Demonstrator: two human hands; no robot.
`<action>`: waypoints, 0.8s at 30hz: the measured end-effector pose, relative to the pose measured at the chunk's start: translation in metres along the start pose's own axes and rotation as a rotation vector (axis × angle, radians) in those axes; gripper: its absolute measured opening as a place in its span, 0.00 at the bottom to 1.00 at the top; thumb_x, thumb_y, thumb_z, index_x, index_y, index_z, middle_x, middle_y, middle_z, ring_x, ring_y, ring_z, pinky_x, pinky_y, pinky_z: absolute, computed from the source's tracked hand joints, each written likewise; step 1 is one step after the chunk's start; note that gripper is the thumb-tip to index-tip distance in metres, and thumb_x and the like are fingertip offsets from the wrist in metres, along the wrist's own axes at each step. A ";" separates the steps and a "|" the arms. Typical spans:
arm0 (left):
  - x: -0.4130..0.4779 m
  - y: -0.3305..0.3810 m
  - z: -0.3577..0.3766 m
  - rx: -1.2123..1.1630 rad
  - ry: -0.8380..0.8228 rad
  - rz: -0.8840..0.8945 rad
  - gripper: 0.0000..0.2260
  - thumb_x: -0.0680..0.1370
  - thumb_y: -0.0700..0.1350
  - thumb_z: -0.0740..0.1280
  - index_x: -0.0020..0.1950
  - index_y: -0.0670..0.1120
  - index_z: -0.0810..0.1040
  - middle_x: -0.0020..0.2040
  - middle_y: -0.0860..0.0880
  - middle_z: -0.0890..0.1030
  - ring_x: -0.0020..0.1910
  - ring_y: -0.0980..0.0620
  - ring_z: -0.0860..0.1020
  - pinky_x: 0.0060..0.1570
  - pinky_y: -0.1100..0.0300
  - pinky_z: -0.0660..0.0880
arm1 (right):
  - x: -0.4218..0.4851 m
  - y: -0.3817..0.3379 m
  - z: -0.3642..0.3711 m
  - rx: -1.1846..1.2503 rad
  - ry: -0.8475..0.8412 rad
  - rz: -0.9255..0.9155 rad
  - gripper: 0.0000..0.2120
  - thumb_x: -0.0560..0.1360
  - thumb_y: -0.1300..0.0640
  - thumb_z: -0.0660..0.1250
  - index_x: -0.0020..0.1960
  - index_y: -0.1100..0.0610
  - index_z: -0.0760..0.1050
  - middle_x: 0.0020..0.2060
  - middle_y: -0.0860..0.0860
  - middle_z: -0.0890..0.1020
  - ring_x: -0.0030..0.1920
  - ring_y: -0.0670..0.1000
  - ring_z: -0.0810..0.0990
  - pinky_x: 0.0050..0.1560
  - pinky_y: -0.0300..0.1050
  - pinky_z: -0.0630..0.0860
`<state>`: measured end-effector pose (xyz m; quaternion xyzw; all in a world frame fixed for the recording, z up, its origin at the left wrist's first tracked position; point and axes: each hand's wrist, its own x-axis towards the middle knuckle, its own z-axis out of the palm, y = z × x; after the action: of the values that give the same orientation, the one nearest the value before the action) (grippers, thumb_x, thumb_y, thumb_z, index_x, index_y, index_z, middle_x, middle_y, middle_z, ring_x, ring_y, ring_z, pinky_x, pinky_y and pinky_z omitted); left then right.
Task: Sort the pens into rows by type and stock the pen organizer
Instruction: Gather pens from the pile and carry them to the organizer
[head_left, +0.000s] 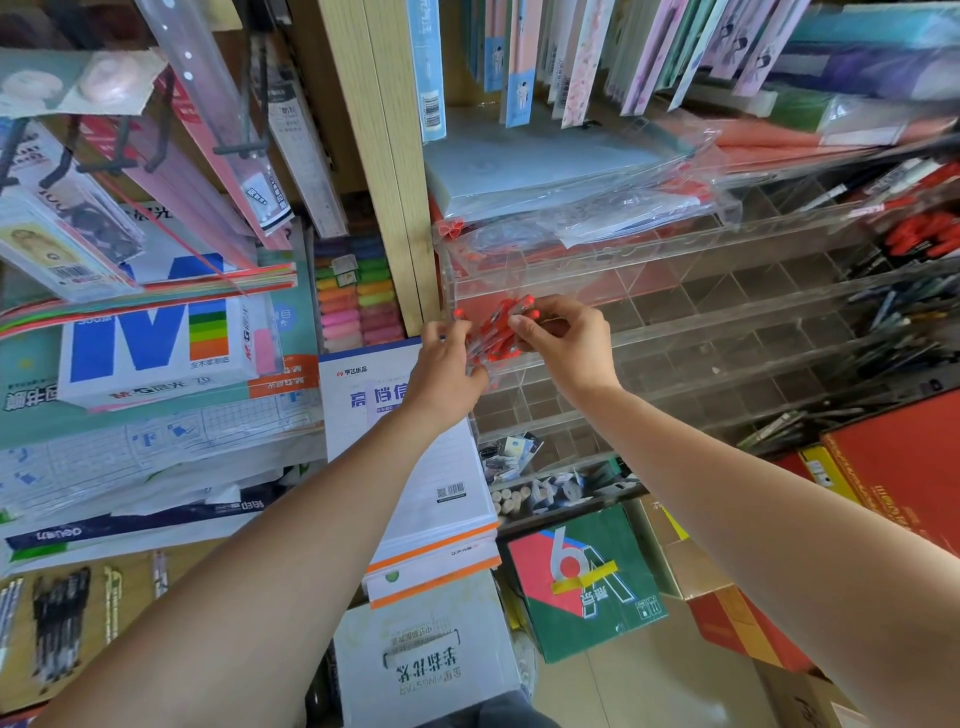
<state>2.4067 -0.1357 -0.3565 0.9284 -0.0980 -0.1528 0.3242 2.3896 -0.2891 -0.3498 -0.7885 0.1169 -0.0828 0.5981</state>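
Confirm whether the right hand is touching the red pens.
Touching. In the head view, the right hand pinches the red pens, with no gap visible.

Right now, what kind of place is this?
Most likely a stationery shop: a clear acrylic pen organizer with rows of compartments, packaged rulers hanging on hooks, and a stacked ream of copy paper. The left hand and right hand hold red pens at it.

left hand (448, 370), right hand (565, 344), fingers (525, 328) curled
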 end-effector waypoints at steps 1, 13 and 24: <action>0.000 0.000 0.000 -0.008 -0.004 0.003 0.22 0.78 0.43 0.64 0.71 0.46 0.64 0.67 0.44 0.62 0.59 0.43 0.73 0.56 0.53 0.72 | 0.000 0.000 0.002 -0.019 -0.003 -0.014 0.04 0.71 0.58 0.75 0.43 0.55 0.80 0.34 0.50 0.84 0.35 0.49 0.84 0.41 0.46 0.83; 0.002 -0.008 0.005 0.018 -0.073 -0.008 0.20 0.78 0.43 0.66 0.69 0.44 0.71 0.66 0.42 0.65 0.65 0.43 0.68 0.66 0.54 0.66 | 0.004 -0.003 0.007 -0.196 0.077 -0.161 0.06 0.71 0.56 0.74 0.41 0.56 0.78 0.32 0.48 0.82 0.32 0.47 0.81 0.35 0.43 0.79; 0.004 -0.017 0.005 -0.003 -0.202 -0.056 0.22 0.79 0.46 0.64 0.73 0.50 0.66 0.63 0.41 0.63 0.65 0.43 0.66 0.68 0.56 0.63 | -0.001 -0.002 0.006 -0.101 0.003 -0.101 0.07 0.72 0.56 0.74 0.45 0.53 0.76 0.37 0.52 0.83 0.37 0.51 0.84 0.40 0.51 0.82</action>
<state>2.4100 -0.1270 -0.3721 0.9102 -0.1038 -0.2546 0.3098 2.3908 -0.2831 -0.3490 -0.8224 0.0820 -0.1080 0.5525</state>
